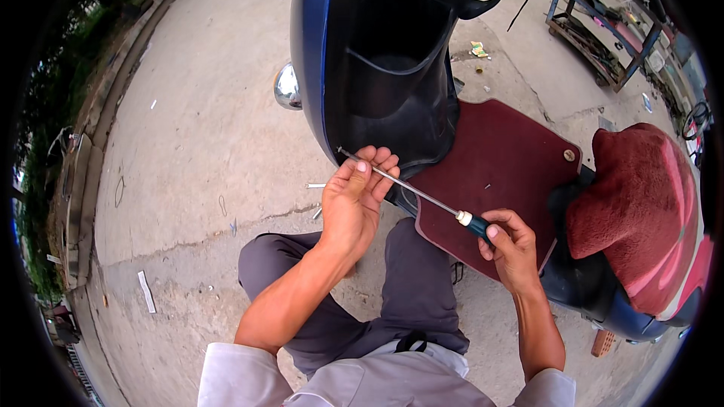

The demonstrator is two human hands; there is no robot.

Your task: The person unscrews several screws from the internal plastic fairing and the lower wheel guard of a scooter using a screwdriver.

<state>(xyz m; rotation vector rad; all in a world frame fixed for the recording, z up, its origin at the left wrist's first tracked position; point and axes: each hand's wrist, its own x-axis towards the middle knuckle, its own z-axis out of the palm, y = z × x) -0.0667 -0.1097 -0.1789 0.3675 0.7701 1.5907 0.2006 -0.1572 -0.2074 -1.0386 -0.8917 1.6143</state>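
My right hand (510,247) grips the dark green and white handle of a long screwdriver (430,197). The slim metal shaft slopes up and to the left. Near its far end, my left hand (354,200) pinches the shaft between thumb and fingers. The tip points at the lower left edge of a scooter's black inner leg shield (388,117); something small sits at the tip, too small to make out. Below the shaft lies a maroon floor mat (498,173) on the scooter's footboard, with a small screw-like piece (487,186) on it.
A red plush cover (626,207) drapes over the scooter seat at the right. A black hook (480,6) juts from the leg shield. Far right stands a blue metal tool cart (603,22). A brick (602,343) and a paper strip (146,292) lie on the concrete.
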